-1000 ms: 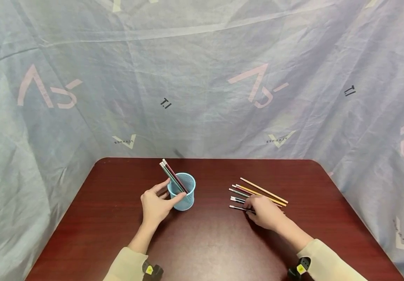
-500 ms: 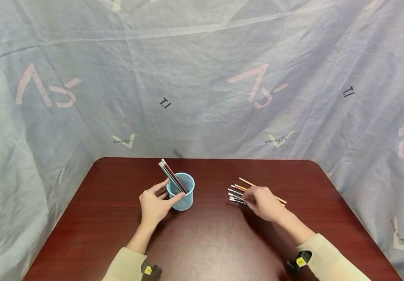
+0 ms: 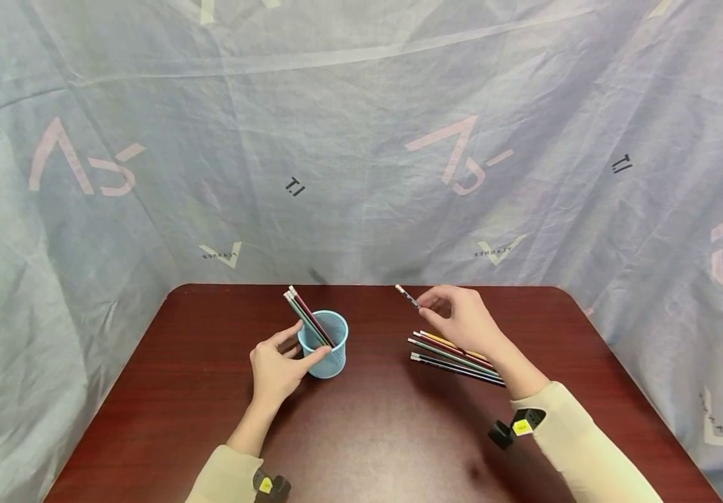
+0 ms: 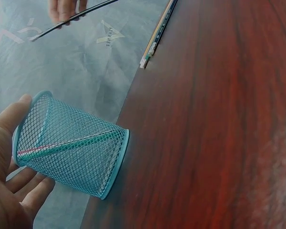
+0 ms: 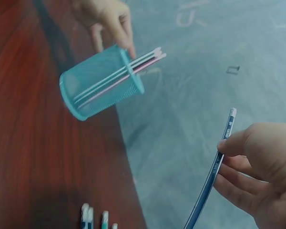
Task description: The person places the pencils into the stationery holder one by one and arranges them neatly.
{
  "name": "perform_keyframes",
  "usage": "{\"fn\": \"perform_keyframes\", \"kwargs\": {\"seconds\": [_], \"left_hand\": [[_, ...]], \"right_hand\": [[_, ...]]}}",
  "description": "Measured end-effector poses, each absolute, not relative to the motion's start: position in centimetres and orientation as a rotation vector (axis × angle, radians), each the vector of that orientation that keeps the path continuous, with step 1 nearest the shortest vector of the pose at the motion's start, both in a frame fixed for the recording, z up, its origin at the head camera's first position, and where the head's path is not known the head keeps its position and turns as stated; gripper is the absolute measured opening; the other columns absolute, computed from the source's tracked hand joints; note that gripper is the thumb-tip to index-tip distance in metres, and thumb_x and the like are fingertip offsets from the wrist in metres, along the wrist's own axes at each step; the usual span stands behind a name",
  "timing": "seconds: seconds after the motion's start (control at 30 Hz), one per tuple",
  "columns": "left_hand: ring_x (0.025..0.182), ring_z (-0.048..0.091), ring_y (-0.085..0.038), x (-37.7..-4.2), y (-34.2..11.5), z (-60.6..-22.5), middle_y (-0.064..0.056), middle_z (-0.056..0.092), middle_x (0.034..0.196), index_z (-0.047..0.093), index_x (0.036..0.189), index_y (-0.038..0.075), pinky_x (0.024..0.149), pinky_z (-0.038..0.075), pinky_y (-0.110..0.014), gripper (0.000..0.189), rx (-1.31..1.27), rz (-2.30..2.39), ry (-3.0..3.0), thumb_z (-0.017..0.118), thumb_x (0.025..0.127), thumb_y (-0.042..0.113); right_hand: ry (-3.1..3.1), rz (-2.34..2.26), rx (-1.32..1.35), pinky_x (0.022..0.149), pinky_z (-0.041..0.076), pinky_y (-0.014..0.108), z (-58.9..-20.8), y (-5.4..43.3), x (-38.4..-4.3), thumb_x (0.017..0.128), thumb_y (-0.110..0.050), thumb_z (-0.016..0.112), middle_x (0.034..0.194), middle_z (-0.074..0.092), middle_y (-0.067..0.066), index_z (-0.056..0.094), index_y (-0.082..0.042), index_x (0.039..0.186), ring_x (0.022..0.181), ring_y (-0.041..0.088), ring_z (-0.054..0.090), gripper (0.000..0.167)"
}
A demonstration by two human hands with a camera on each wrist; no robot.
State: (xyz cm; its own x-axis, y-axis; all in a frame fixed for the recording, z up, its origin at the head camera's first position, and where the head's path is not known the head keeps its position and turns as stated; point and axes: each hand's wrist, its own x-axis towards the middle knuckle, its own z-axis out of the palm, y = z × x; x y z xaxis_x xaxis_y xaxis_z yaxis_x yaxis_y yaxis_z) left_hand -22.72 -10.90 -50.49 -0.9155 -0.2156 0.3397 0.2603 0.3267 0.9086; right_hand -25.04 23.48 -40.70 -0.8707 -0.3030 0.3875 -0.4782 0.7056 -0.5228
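Observation:
My left hand (image 3: pixel 276 367) holds the rim of a light blue mesh pencil cup (image 3: pixel 328 362), which stands upright on the table. Several pencils (image 3: pixel 303 311) lean to the left in the cup, white eraser ends up. In the right wrist view my right hand (image 5: pixel 262 171) pinches a dark blue pencil (image 5: pixel 206 190) between thumb and fingers. That pencil is raised above the table with its eraser end pointing up and left. Below and in front of the right hand lie several pencils (image 3: pixel 452 362), green, dark, red and yellow, partly covered by the right forearm.
The dark red wooden table (image 3: pixel 367 433) ends at a grey printed cloth (image 3: pixel 348 154) hanging behind and on both sides. Each wrist wears a black device; the right one (image 3: pixel 527 421) hangs over the table.
My right hand has lifted a dark blue pencil from the loose pencils and moved up toward the table's far edge. The left hand and cup have barely moved.

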Motion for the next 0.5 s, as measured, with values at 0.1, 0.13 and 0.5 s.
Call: {"fn": "perform_keyframes", "kwargs": {"seconds": [0.1, 0.13, 0.5], "left_hand": [[0.096, 0.082, -0.033, -22.7, -10.9, -50.5, -0.015, 0.081, 0.118, 0.080, 0.126, 0.012, 0.087, 0.067, -0.046, 0.069, -0.034, -1.621, -2.195, 0.105, 0.064, 0.029], [0.096, 0.082, -0.033, -22.7, -10.9, -50.5, -0.015, 0.081, 0.117, 0.080, 0.126, 0.012, 0.087, 0.067, -0.046, 0.069, -0.033, -1.624, -2.195, 0.105, 0.064, 0.029], [0.096, 0.082, -0.033, -22.5, -11.0, -50.1, -0.014, 0.080, 0.122, 0.079, 0.128, 0.012, 0.088, 0.067, -0.046, 0.070, -0.031, -1.634, -2.218, 0.105, 0.065, 0.029]], "right_hand": [[-2.630, 0.965, 0.615, 0.071, 0.061, 0.028, -40.0, 22.4, -25.3, 0.098, -0.015, 0.078, 0.092, 0.079, -0.005, 0.080, -0.016, 0.107, 0.081, 0.010, 0.073, 0.009], [-2.627, 0.991, 0.611, 0.071, 0.061, 0.028, -39.8, 22.1, -25.4, 0.098, -0.015, 0.078, 0.093, 0.079, -0.005, 0.080, -0.016, 0.108, 0.081, 0.010, 0.073, 0.010], [-2.448, 1.276, 0.656, 0.077, 0.066, 0.028, -38.0, 18.0, -27.1, 0.098, -0.013, 0.077, 0.095, 0.080, 0.002, 0.078, -0.008, 0.109, 0.086, 0.011, 0.074, 0.012]]}}
